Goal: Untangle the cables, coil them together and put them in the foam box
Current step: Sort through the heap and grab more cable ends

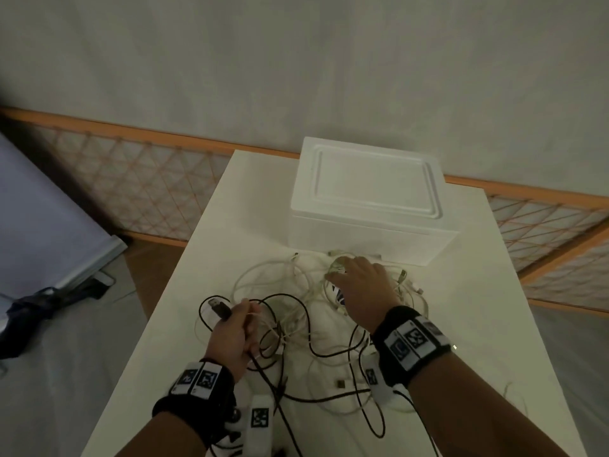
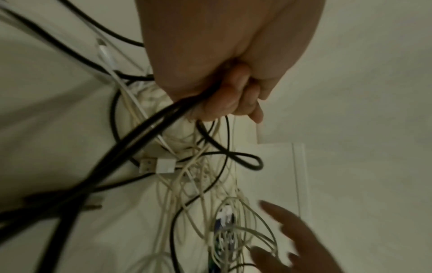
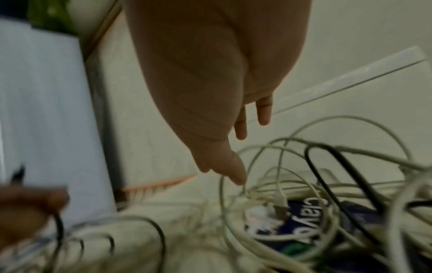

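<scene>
Two colours of cable are mixed up here, so my take is to work one cable at a time. The left hand [image 1: 231, 338] is curled around the black cable [image 1: 298, 334] near its USB plug [image 1: 219, 307], which sticks up past the fingers. Good anchor: I'd hold that end and feed the rest out through the loops instead of yanking, since pulling probably just tightens the knot. The right hand [image 1: 361, 286] has its fingers spread and straight over the white cables [image 1: 280, 278], gripping nothing; the wrist view shows the thumb tip just at a white loop. Pinning the white pile flat while the black one slides free looks like the smart move.

The tangle sits mid-table [image 1: 494, 324], just in front of the foam box [image 1: 372, 199], whose lid is still on. There's a blue packet [image 3: 304, 225] buried under the white loops too.
</scene>
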